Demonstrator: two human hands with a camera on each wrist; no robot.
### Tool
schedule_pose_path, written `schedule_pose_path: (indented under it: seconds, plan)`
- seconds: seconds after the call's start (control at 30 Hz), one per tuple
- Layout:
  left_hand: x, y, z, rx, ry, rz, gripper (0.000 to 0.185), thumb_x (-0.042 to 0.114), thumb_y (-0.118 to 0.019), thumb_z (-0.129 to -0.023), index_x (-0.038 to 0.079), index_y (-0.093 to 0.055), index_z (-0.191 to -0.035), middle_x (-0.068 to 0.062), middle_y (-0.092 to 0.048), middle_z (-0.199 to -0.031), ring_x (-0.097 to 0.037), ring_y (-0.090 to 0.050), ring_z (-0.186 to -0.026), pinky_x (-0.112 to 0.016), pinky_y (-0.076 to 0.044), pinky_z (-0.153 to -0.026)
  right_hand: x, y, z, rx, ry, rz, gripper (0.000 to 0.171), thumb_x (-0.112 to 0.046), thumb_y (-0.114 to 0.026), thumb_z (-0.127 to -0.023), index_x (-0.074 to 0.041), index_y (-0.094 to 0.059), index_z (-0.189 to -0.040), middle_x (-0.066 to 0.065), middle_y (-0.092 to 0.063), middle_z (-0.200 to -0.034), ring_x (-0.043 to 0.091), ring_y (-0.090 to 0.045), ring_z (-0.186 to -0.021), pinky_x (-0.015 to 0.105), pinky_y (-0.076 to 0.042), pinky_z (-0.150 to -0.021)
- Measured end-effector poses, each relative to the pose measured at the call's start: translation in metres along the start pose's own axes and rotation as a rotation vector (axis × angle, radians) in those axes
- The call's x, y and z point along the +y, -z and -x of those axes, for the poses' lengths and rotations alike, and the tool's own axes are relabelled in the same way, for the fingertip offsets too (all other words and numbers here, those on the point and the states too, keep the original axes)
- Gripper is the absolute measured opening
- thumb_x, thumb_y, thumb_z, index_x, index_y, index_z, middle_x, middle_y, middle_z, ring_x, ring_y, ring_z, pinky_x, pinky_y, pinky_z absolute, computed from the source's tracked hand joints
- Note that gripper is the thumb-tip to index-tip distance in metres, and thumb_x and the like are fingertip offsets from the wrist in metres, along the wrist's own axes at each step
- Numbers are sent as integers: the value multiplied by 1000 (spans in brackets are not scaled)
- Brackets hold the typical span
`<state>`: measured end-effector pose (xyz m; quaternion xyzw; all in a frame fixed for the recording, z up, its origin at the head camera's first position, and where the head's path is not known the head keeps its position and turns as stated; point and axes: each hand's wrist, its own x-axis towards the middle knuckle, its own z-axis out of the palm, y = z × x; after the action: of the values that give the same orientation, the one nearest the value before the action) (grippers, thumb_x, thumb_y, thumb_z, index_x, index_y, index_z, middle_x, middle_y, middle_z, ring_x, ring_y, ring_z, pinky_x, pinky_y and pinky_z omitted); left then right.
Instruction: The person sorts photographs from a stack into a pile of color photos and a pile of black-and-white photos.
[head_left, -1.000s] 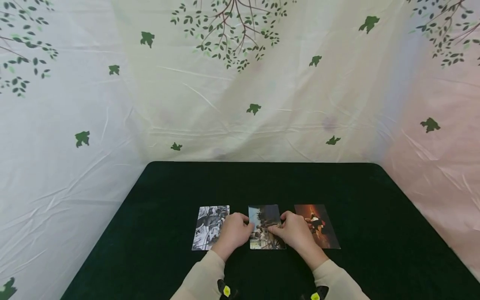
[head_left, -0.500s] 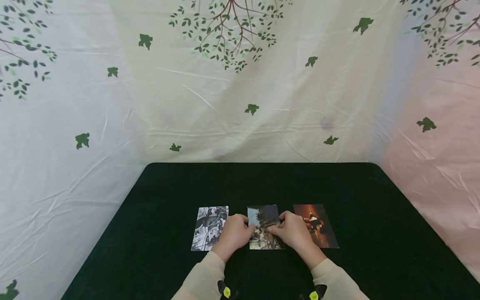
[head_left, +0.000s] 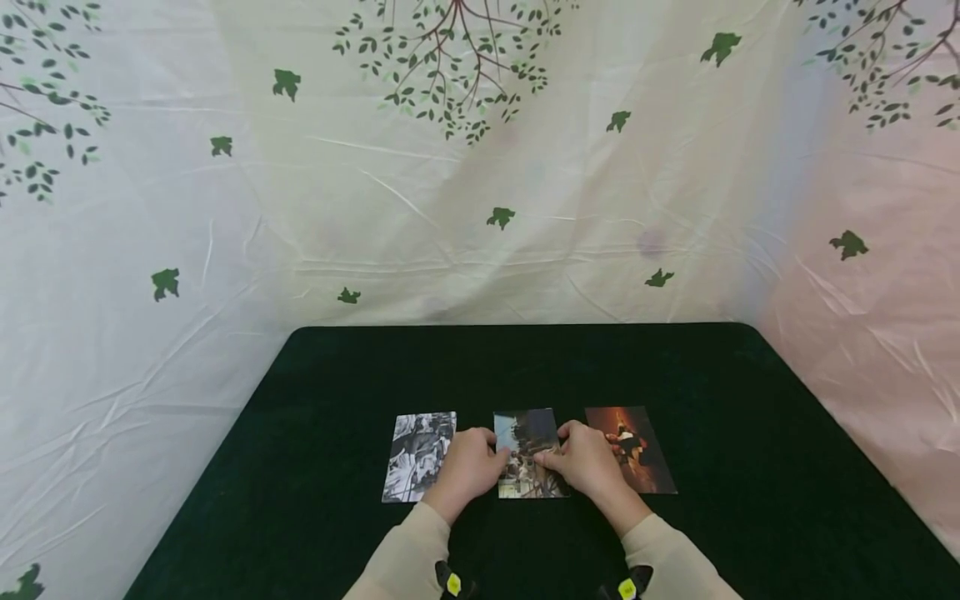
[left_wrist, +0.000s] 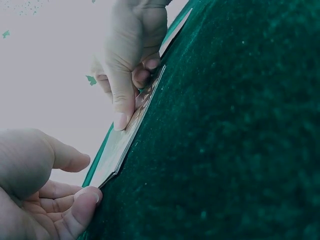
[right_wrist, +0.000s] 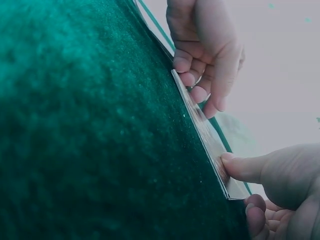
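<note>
A matt, fuzzy dark green velvet-like cloth (head_left: 525, 367) covers the table. The three photo cards, such as the middle card (head_left: 528, 433) at lower centre, look like thin, smooth, slightly glossy paper. The backdrop sheet (head_left: 480, 167) is thin, creased fabric.

Three photos lie in a row on the table (head_left: 315, 400); middle photo (head_left: 527, 429) between both hands.

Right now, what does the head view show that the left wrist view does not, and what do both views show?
Only the head view shows three photos in a row: a black-and-white photo, the middle photo and an orange photo, plus the leaf-print cloth.

Only the left wrist view shows the middle photo edge-on, with the left thumb tip at its near corner.

Both show the left hand, the right hand and the dark green table cover.
</note>
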<state>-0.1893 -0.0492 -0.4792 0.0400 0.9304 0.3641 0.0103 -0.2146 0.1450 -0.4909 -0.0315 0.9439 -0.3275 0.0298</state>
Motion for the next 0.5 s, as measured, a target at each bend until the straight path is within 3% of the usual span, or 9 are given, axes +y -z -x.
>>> schedule_pose_path:
  seconds: [0.33,0.5]
  plan:
    - [0,0,-1,-20,29,15,35,24,-63,-92,-3,-65,-114,1,-59,-69,-11,-54,-53,-28,-44,-49,-1,2,-1,-17,-29,-12,51,-34,-80,-78,-1,-61,-112,2,-57,-75,15,-53,-61,30,-43,-54]
    - [1,0,-1,-5,11,8,34,23,-63,-92,-4,-65,-113,2,-59,-67,-11,-53,-52,-28,-43,-48,-2,2,-1,-20,-36,-12,51,-35,-80,-78,-2,-61,-112,2,-57,-76,15,-53,-62,30,-42,-54]
